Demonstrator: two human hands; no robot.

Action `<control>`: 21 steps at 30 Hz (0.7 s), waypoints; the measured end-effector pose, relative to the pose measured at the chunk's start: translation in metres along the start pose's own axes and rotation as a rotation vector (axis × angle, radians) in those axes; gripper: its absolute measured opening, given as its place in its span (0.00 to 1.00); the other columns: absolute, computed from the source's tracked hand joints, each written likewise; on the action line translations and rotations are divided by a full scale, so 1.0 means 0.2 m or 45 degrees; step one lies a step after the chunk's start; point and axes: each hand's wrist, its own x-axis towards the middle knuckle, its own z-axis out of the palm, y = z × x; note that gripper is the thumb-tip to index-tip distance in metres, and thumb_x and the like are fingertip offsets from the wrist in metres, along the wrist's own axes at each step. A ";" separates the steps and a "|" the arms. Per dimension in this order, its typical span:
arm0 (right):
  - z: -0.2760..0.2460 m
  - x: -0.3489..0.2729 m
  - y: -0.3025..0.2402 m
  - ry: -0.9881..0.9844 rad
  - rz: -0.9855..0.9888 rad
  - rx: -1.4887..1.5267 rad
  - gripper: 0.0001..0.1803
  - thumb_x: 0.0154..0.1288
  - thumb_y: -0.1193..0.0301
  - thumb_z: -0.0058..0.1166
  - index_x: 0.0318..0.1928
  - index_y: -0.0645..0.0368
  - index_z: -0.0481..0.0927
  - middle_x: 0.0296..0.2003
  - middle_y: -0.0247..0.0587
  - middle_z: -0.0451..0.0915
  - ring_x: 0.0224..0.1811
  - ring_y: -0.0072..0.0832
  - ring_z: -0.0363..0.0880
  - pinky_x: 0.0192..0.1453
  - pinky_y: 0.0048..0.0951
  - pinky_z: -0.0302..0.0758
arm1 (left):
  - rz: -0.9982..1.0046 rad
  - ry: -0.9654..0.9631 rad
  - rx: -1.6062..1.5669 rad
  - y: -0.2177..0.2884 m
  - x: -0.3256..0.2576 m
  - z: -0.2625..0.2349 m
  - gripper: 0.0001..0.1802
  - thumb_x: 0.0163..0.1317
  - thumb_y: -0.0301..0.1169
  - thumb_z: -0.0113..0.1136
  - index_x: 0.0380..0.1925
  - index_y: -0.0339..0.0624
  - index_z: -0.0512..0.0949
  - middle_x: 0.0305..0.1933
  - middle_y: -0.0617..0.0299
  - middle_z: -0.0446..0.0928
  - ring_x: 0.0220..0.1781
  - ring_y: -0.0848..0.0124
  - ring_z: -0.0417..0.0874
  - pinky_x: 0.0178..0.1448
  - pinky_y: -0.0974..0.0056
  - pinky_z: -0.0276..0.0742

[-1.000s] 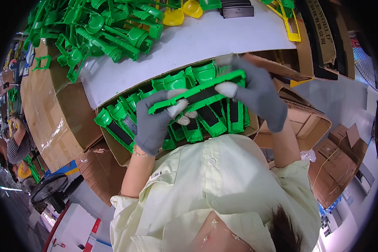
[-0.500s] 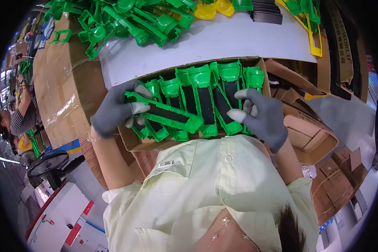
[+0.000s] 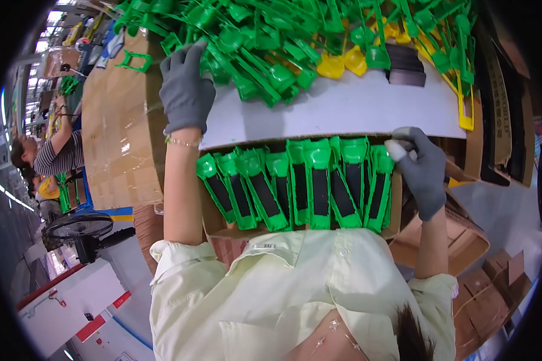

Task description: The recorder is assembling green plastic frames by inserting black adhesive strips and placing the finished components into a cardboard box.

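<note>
My left hand (image 3: 186, 90), in a grey glove, reaches up to the left side of a heap of green plastic parts (image 3: 247, 54). Its fingers are stretched out, and nothing shows in them. By the right rim of an open cardboard box (image 3: 394, 225) is my right hand (image 3: 424, 174), also gloved. Its thumb and fingers are bent together beside the rightmost green part; what they hold, if anything, is hidden. Inside the box several green plastic parts with black strips (image 3: 320, 180) lie side by side, wide ends away from me.
Yellow plastic parts (image 3: 331, 66) and a stack of black strips (image 3: 406, 66) lie on the white table (image 3: 247, 117). A large carton (image 3: 117, 120) stands left. A black fan (image 3: 81, 231) and another person (image 3: 57, 150) are farther left. Cartons (image 3: 476, 295) stand lower right.
My left hand has let go of the green part with a black strip, which now lies in the box, and has moved up to the heap. My right hand has shifted to the box's right rim.
</note>
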 end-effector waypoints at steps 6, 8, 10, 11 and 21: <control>0.00 0.07 0.00 -0.048 0.007 0.020 0.10 0.60 0.69 0.59 0.39 0.62 0.78 0.24 0.28 0.75 0.24 0.10 0.65 0.27 0.14 0.63 | 0.164 -0.017 0.066 -0.31 0.25 0.15 0.28 0.46 0.28 0.61 0.52 0.55 0.73 0.56 0.60 0.71 0.62 0.56 0.68 0.62 0.57 0.68; 0.01 0.06 0.03 -0.006 0.048 0.073 0.10 0.60 0.70 0.58 0.39 0.62 0.78 0.24 0.27 0.75 0.23 0.11 0.66 0.27 0.14 0.63 | 0.003 -0.058 -0.205 -0.28 0.28 0.08 0.27 0.46 0.31 0.62 0.52 0.50 0.73 0.57 0.57 0.72 0.60 0.57 0.71 0.60 0.58 0.69; -0.02 0.06 0.07 -0.036 0.116 0.172 0.10 0.61 0.69 0.58 0.40 0.62 0.78 0.25 0.27 0.75 0.26 0.11 0.67 0.29 0.15 0.64 | -0.034 0.109 -0.321 -0.37 0.25 0.07 0.24 0.50 0.39 0.60 0.49 0.47 0.75 0.55 0.53 0.73 0.57 0.57 0.73 0.57 0.58 0.70; -0.04 0.06 0.09 -0.003 0.147 0.120 0.10 0.61 0.69 0.58 0.40 0.62 0.78 0.26 0.27 0.75 0.27 0.11 0.67 0.30 0.15 0.65 | -0.410 -0.093 -0.184 -0.40 0.24 0.05 0.25 0.51 0.45 0.58 0.48 0.47 0.77 0.54 0.51 0.73 0.56 0.56 0.73 0.56 0.57 0.70; -0.14 0.48 0.25 0.256 -0.189 -0.300 0.12 0.58 0.67 0.59 0.42 0.56 0.79 0.33 0.36 0.78 0.31 0.20 0.74 0.39 0.21 0.71 | -0.687 -0.109 0.078 -0.48 0.03 0.30 0.24 0.56 0.51 0.55 0.43 0.47 0.81 0.51 0.51 0.76 0.55 0.54 0.73 0.60 0.54 0.66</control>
